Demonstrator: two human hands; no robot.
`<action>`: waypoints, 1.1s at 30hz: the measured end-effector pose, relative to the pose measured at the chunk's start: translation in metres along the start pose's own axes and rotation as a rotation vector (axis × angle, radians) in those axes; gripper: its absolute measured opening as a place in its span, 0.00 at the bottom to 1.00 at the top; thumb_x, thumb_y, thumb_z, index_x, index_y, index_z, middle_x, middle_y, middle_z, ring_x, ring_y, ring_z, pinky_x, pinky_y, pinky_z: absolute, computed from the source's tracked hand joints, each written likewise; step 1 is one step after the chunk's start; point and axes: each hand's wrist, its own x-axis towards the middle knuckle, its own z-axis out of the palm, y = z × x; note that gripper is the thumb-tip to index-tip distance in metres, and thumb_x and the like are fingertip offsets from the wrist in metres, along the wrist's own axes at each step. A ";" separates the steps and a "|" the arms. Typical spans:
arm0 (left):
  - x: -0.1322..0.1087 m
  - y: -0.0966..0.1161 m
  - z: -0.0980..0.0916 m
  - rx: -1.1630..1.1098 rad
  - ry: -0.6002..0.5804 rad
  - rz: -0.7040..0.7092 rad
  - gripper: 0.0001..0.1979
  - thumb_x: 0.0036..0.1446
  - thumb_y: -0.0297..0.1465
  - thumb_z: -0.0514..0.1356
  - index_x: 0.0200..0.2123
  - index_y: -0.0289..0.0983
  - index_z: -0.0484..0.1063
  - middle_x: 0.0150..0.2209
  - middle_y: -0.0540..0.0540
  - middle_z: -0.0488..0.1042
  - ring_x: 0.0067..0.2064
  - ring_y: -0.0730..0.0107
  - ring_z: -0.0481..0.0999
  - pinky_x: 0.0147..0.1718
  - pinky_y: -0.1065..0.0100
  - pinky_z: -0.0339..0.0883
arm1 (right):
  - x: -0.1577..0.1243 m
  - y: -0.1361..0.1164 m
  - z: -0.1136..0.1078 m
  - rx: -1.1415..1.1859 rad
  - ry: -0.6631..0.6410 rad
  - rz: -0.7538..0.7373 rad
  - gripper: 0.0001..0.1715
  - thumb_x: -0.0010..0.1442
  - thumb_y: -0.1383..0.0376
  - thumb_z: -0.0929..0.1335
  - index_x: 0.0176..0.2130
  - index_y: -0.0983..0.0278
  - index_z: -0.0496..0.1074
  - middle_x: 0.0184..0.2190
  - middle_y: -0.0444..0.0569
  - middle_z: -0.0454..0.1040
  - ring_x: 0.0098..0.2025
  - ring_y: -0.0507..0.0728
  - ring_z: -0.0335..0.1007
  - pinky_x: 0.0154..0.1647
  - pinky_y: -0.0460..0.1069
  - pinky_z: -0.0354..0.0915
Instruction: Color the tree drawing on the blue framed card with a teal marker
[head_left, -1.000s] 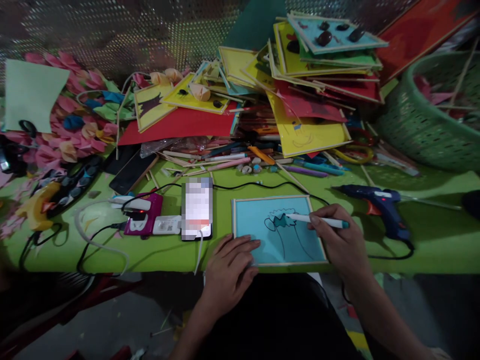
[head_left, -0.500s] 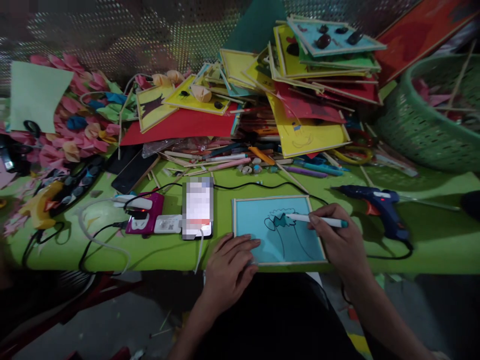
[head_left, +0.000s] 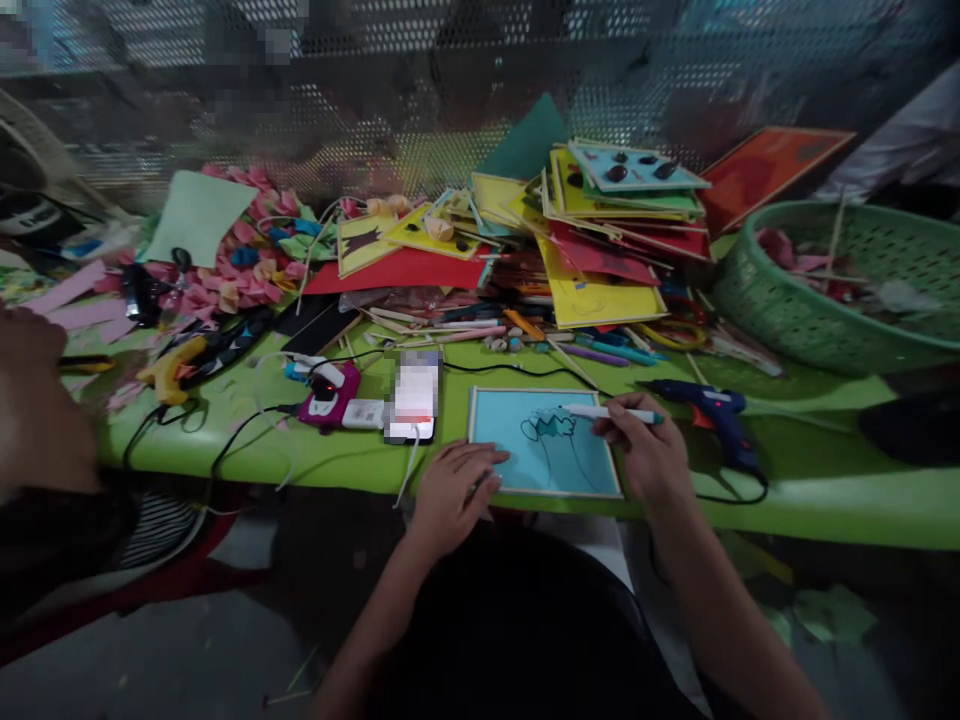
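Observation:
A blue sheet (head_left: 497, 418) framed with thin wooden strips lies on the green table in front of me. Dark outlines on it form a scalloped top and two long curved lines, with a teal patch filled in. My right hand (head_left: 649, 445) grips a white marker pen (head_left: 596, 412) with a teal end, its tip over the upper part of the drawing. Flat across the lower left corner of the sheet rests my left hand (head_left: 456, 492), fingers stretched out and holding nothing.
A phone (head_left: 415, 395) and a pink power strip (head_left: 330, 398) with cables stand left of the sheet. To the right lie a blue glue gun (head_left: 712, 410) and a green basket (head_left: 787, 325). Framed pictures (head_left: 626, 225) pile up behind. Someone else's arm (head_left: 45, 410) is at far left.
My view has shifted upward and left, showing another person's arm. The marker tip has moved from beside the teal patch up to the scalloped outline. My left hand stays on the sheet.

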 end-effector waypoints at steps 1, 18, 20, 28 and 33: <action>0.000 0.000 0.000 0.000 0.009 -0.002 0.12 0.73 0.35 0.53 0.49 0.44 0.76 0.52 0.49 0.84 0.57 0.64 0.80 0.61 0.56 0.67 | 0.001 0.000 0.001 0.021 -0.010 -0.005 0.10 0.58 0.57 0.74 0.34 0.60 0.74 0.22 0.42 0.76 0.25 0.52 0.71 0.27 0.46 0.64; 0.005 -0.006 0.011 -0.053 0.148 -0.112 0.20 0.74 0.43 0.50 0.35 0.40 0.75 0.44 0.44 0.85 0.49 0.62 0.82 0.51 0.61 0.73 | 0.008 -0.002 0.006 0.125 -0.116 -0.026 0.13 0.53 0.55 0.75 0.35 0.60 0.76 0.17 0.40 0.69 0.36 0.58 0.80 0.32 0.48 0.71; 0.005 -0.006 0.011 -0.053 0.156 -0.110 0.20 0.73 0.43 0.50 0.35 0.40 0.75 0.43 0.44 0.85 0.48 0.62 0.82 0.50 0.62 0.74 | 0.008 -0.002 0.006 0.128 -0.113 -0.025 0.13 0.53 0.55 0.75 0.35 0.60 0.76 0.17 0.40 0.70 0.35 0.57 0.79 0.32 0.47 0.71; 0.002 -0.005 0.009 -0.012 0.183 -0.071 0.20 0.74 0.42 0.50 0.37 0.41 0.76 0.43 0.45 0.85 0.48 0.62 0.82 0.49 0.62 0.73 | 0.008 -0.004 0.008 0.118 -0.118 -0.018 0.15 0.51 0.52 0.76 0.34 0.59 0.77 0.15 0.39 0.66 0.32 0.56 0.79 0.31 0.46 0.72; -0.002 -0.005 0.011 0.031 0.186 -0.031 0.18 0.74 0.41 0.49 0.40 0.41 0.76 0.45 0.45 0.85 0.51 0.61 0.81 0.52 0.59 0.71 | 0.006 -0.005 0.007 0.107 -0.104 -0.010 0.15 0.52 0.52 0.76 0.35 0.59 0.78 0.19 0.41 0.71 0.31 0.55 0.77 0.32 0.47 0.73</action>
